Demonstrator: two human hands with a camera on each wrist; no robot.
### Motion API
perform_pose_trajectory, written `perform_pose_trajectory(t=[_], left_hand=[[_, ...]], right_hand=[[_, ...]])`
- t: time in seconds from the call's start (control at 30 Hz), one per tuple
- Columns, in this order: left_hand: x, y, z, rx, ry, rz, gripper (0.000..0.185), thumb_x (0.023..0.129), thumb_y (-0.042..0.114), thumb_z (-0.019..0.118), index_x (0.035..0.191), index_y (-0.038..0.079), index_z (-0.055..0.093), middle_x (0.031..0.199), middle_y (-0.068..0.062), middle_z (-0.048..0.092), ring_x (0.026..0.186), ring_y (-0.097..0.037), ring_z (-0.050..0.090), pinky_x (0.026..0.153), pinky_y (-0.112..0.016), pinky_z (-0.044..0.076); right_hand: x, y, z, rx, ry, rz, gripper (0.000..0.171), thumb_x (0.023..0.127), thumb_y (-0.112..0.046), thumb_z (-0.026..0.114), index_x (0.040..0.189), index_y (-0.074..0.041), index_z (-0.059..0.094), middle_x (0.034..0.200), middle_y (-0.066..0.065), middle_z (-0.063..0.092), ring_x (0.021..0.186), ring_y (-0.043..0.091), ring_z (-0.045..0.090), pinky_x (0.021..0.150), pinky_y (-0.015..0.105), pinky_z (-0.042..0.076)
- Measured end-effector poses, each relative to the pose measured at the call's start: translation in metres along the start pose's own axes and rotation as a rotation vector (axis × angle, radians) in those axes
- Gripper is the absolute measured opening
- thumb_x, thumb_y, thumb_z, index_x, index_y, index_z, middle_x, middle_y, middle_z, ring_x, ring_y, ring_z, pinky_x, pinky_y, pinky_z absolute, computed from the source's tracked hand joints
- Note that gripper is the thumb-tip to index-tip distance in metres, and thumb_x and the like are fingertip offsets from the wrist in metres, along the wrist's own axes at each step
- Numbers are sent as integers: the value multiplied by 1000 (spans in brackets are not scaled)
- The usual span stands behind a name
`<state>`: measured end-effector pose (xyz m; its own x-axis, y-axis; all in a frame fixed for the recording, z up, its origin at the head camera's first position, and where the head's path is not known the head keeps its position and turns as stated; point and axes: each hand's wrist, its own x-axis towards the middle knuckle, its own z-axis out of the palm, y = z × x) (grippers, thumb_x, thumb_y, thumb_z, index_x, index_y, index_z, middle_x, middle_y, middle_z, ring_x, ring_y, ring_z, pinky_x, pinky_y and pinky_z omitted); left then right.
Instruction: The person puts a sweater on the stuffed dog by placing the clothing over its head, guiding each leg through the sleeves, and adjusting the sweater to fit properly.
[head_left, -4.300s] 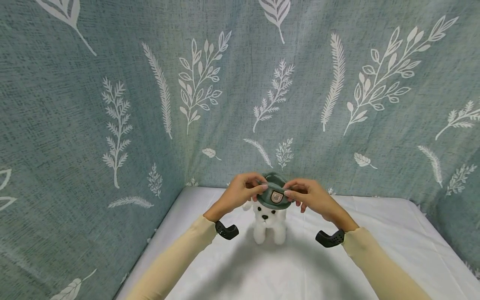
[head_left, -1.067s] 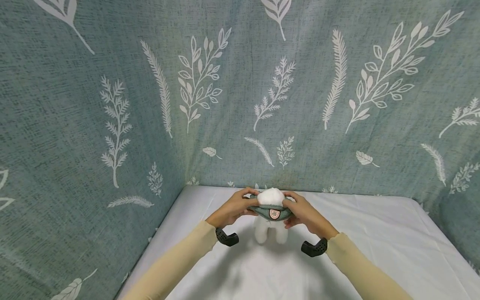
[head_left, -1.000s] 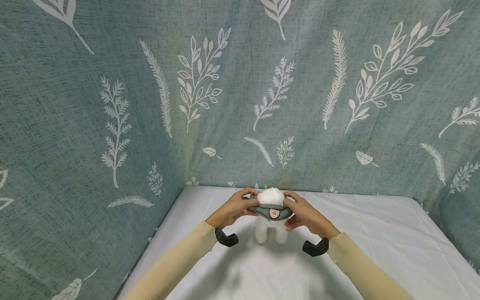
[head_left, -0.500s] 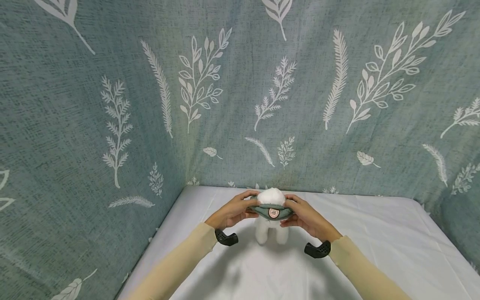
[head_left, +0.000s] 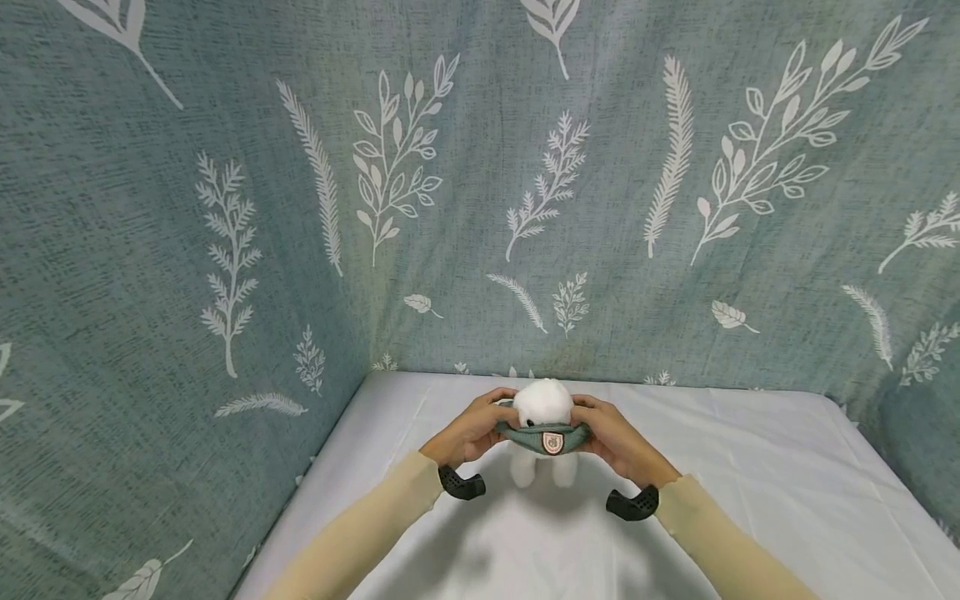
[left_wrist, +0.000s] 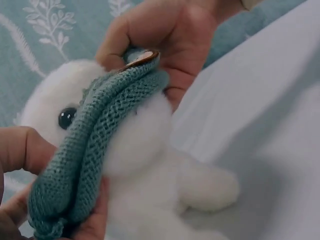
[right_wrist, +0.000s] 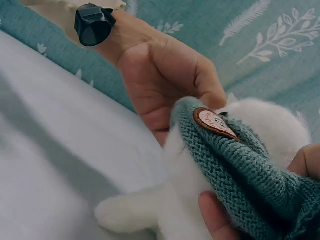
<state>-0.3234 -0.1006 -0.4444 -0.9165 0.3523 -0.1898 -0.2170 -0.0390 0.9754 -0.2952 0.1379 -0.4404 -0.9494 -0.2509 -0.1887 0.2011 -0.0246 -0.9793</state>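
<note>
A white plush dog [head_left: 545, 403] stands on the white sheet. A green knitted hat [head_left: 542, 436] with a round badge [head_left: 552, 442] is stretched as a band around its face, and the top of the head sticks out above it. My left hand [head_left: 497, 422] pinches the hat's left side and my right hand [head_left: 588, 425] pinches its right side. The left wrist view shows the rolled knit [left_wrist: 95, 145] across the toy's muzzle below one black eye [left_wrist: 66, 118]. In the right wrist view the badge [right_wrist: 214, 123] sits on the knit [right_wrist: 245, 170], held by my right thumb [right_wrist: 216, 216].
Teal cloth walls with white leaf prints [head_left: 525, 192] close in the left, back and right sides. The white sheet [head_left: 750, 483] reaches toward me. Black wrist mounts [head_left: 459, 485] sit under both forearms.
The hat, held at the top of the head 4.3 s ago, has been pulled down around the face. In the last second both hands and the hat moved slightly lower.
</note>
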Motion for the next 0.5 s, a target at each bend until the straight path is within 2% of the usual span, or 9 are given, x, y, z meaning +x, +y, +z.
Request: perform_pose_trajectory(t=[0.17,0.3,0.4,0.5], left_hand=[[0,-4,3,-28,14,-1,55,82,-1,66,136,7,58,121,-17,63,82,-18,58,73,-31,51],[0,-5,1,-48,-24,2,54,87,1,67,139,8,55,120,-16,61,84,-19,61,76,-33,54],[-1,-5,-1,-59,-69,-19,54,90,3,67,141,10,52,120,-17,62,87,-20,66,86,-42,58],[-1,-6,-1,-66,-103,-36,54,92,3,67,143,12,50,123,-18,61,91,-24,69,95,-52,54]], right_hand=[[-1,3,-4,15,-3,8,58,95,-9,49,152,-2,43,142,26,49,101,27,59,80,39,56],[-4,2,-9,14,-61,13,58,101,-17,48,157,-6,36,140,27,48,97,28,64,82,43,59],[-6,2,-13,24,-109,32,59,102,-21,46,159,-10,32,139,27,48,95,30,67,83,46,59],[-8,2,-15,60,-135,45,60,102,-19,46,160,-11,30,140,27,45,99,32,67,86,47,59]])
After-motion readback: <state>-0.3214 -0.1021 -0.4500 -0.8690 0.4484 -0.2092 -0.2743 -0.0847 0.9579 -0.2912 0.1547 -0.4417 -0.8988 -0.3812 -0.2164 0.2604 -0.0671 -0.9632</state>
